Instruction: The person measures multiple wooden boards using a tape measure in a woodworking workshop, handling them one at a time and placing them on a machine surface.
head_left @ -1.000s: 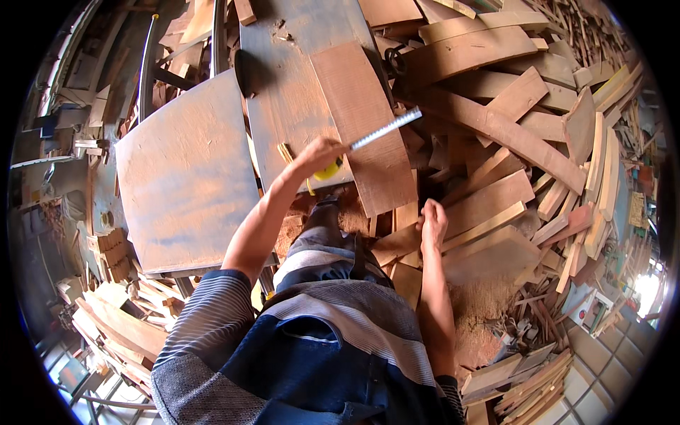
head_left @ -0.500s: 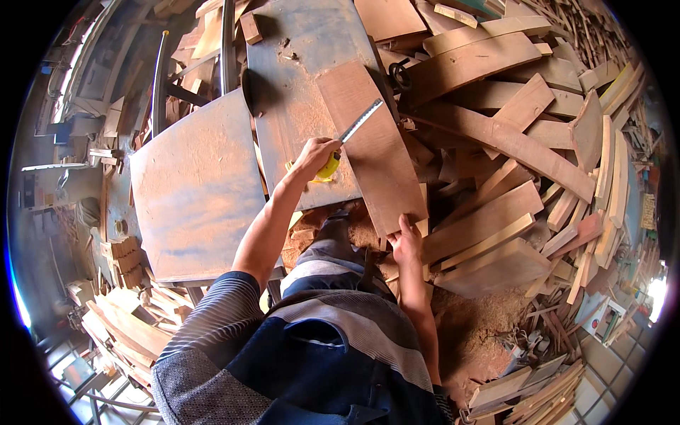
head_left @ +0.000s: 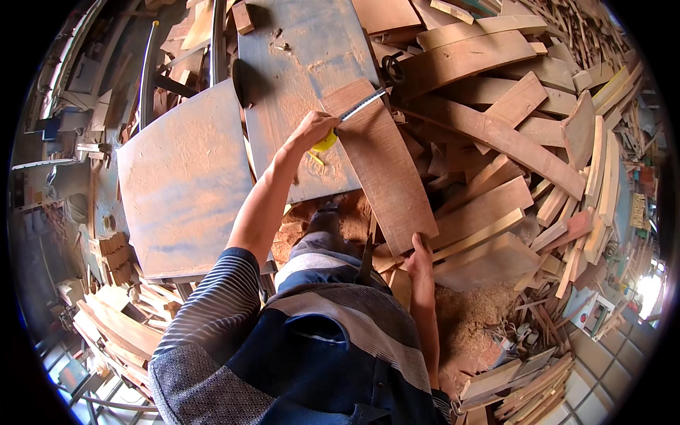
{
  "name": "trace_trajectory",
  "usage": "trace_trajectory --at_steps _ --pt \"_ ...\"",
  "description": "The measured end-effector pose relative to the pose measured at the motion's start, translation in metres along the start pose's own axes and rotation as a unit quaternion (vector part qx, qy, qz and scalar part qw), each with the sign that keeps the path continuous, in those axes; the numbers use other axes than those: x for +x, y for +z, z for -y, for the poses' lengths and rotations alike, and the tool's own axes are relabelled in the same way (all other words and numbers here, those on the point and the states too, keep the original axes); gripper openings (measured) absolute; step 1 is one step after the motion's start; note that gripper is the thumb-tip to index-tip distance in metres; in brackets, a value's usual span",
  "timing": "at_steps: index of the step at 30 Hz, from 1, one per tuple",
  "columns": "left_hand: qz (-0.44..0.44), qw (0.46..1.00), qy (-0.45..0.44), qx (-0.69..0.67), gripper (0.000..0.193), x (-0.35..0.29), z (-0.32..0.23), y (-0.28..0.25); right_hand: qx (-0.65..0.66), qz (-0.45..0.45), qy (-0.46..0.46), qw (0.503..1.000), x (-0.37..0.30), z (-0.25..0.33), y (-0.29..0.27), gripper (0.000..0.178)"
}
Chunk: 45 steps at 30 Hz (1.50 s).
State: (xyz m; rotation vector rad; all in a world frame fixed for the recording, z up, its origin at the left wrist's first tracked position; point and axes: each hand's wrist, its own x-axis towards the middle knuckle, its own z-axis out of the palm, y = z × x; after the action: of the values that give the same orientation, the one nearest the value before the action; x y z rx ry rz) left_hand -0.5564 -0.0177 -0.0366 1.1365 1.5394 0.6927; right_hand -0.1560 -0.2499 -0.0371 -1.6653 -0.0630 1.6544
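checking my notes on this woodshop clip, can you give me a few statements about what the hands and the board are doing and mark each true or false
1. The left hand holds a yellow tape measure. True.
2. The tape's blade is stretched across the upper end of the reddish plank. True.
3. The right hand is lifted clear of the plank. False: it grips the plank's near end.
4. The plank lies flat on the tiled floor. False: its upper part rests on the grey worktable, its lower end by the right hand.
5. The scrap pile to the right is metal pipes. False: it is cut wooden boards and offcuts.
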Motion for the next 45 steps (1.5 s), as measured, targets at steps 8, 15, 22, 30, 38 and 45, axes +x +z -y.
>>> trace_trajectory --at_steps 8,15,22,30,38,45 --pt "-0.044 0.993 -0.059 0.093 0.027 -0.001 0.024 -0.023 0.04 0.009 -0.036 0.999 0.006 -0.004 0.001 0.053" --pt "-0.106 0.978 -0.117 0.138 0.037 -0.013 0.019 -0.019 0.039 0.024 -0.027 0.999 0.012 -0.001 -0.005 0.051" --pt "-0.097 0.977 -0.114 0.149 0.039 -0.012 0.029 -0.024 0.035 0.03 -0.021 0.999 0.012 -0.001 -0.005 0.052" --pt "-0.116 0.973 -0.113 0.165 0.038 -0.016 0.015 -0.024 0.028 0.037 -0.021 0.999 0.02 -0.006 -0.014 0.051" --pt "-0.122 0.973 -0.111 0.163 0.038 -0.013 0.02 -0.024 0.029 0.039 -0.024 0.999 0.012 -0.001 -0.005 0.051" --pt "-0.124 0.973 -0.108 0.162 0.038 -0.011 0.022 -0.026 0.025 0.032 -0.036 0.999 0.015 -0.004 -0.008 0.05"
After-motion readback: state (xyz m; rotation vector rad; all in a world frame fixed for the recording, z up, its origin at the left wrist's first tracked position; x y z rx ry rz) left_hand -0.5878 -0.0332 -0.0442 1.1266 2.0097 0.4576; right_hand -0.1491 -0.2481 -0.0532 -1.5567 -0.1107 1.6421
